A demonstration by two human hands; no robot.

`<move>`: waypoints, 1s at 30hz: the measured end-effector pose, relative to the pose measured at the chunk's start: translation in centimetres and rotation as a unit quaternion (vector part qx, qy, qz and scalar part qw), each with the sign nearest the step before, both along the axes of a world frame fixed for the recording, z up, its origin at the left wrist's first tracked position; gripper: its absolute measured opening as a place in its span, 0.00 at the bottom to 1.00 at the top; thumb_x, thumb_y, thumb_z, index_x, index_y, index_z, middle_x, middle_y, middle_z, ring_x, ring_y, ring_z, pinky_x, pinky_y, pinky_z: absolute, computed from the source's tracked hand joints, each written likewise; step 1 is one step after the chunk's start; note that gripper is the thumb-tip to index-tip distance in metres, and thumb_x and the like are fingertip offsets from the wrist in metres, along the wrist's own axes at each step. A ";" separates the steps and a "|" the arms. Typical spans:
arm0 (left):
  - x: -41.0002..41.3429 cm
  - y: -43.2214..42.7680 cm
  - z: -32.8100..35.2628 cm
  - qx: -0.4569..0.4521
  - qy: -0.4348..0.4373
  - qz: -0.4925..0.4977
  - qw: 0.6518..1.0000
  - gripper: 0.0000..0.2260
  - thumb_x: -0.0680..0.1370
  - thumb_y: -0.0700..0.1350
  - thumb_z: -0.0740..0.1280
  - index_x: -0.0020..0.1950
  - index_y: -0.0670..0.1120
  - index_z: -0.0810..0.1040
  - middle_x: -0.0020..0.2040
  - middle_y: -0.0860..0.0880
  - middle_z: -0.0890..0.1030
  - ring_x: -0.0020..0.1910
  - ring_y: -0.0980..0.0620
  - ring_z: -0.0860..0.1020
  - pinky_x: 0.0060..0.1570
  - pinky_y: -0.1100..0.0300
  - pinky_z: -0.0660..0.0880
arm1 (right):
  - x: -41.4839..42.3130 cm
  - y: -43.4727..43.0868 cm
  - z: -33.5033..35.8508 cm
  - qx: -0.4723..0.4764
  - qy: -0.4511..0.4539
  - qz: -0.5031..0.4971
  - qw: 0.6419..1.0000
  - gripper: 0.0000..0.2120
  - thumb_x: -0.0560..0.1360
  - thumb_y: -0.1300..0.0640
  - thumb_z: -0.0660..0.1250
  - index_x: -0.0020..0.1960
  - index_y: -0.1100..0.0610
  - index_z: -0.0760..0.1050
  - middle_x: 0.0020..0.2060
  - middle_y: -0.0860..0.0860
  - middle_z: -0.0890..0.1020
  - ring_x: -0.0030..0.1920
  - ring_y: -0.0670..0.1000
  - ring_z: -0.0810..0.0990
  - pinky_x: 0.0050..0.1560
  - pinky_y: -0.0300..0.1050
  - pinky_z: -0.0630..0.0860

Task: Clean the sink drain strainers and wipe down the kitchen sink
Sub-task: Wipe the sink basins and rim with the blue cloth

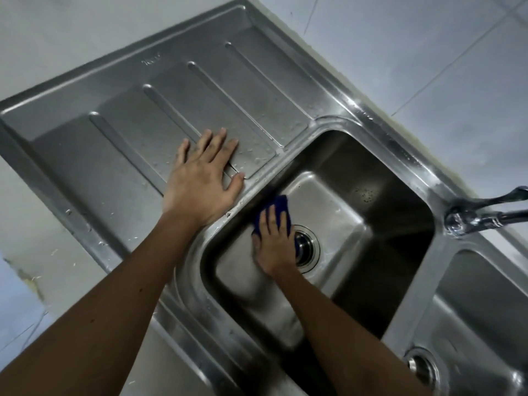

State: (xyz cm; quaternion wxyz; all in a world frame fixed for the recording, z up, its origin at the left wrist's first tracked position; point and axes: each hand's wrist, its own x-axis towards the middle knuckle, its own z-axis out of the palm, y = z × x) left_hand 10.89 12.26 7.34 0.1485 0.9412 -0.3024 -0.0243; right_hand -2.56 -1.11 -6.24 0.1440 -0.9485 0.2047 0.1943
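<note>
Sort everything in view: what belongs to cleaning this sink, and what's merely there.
Job: blue cloth; right hand pressing it; large basin; its drain strainer; second basin; second drain; drainboard, with left hand flat on it.
Merely there: faucet; tiled surface around the sink.

pale grey-white wall tiles (428, 47) up top right, thin dark grout lines (457, 58) crossing them, yellowish sealant seam (445, 170) along the counter's back edge, plain pale counter (43, 212) on the left, crusty yellowed chipped patch (33, 284) near its front edge, pretty dim bluish light all over
</note>
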 end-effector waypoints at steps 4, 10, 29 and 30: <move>0.0 0.1 0.2 0.006 0.000 -0.004 1.000 0.29 0.78 0.62 0.47 0.77 0.53 0.53 0.78 0.51 0.54 0.77 0.52 0.50 0.75 0.48 0.44 | -3.9 2.8 1.0 0.003 0.031 0.128 0.991 0.28 0.80 0.45 0.44 0.78 0.50 0.48 0.78 0.53 0.50 0.77 0.61 0.48 0.74 0.65 0.52; -0.2 0.1 0.6 0.005 0.013 -0.007 1.000 0.29 0.78 0.62 0.47 0.77 0.53 0.53 0.78 0.51 0.54 0.77 0.52 0.50 0.75 0.48 0.45 | -9.9 3.5 2.4 0.081 0.207 0.082 0.971 0.35 0.82 0.49 0.54 0.77 0.50 0.32 0.74 0.52 0.30 0.76 0.61 0.34 0.74 0.61 0.44; 0.3 0.0 -0.5 -0.006 -0.011 0.002 1.000 0.29 0.77 0.62 0.49 0.76 0.53 0.56 0.77 0.52 0.56 0.77 0.52 0.52 0.75 0.49 0.46 | -2.9 -11.7 -2.9 -0.095 -0.161 -0.294 0.937 0.23 0.82 0.54 0.51 0.76 0.53 0.60 0.76 0.52 0.61 0.76 0.60 0.57 0.73 0.57 0.54; 0.3 0.0 -0.5 -0.005 -0.011 0.003 1.000 0.29 0.77 0.62 0.49 0.76 0.53 0.56 0.77 0.52 0.56 0.77 0.52 0.52 0.75 0.49 0.46 | -2.4 -11.8 -3.0 -0.079 -0.162 -0.261 0.948 0.22 0.82 0.54 0.52 0.76 0.52 0.60 0.76 0.51 0.61 0.76 0.59 0.56 0.73 0.56 0.54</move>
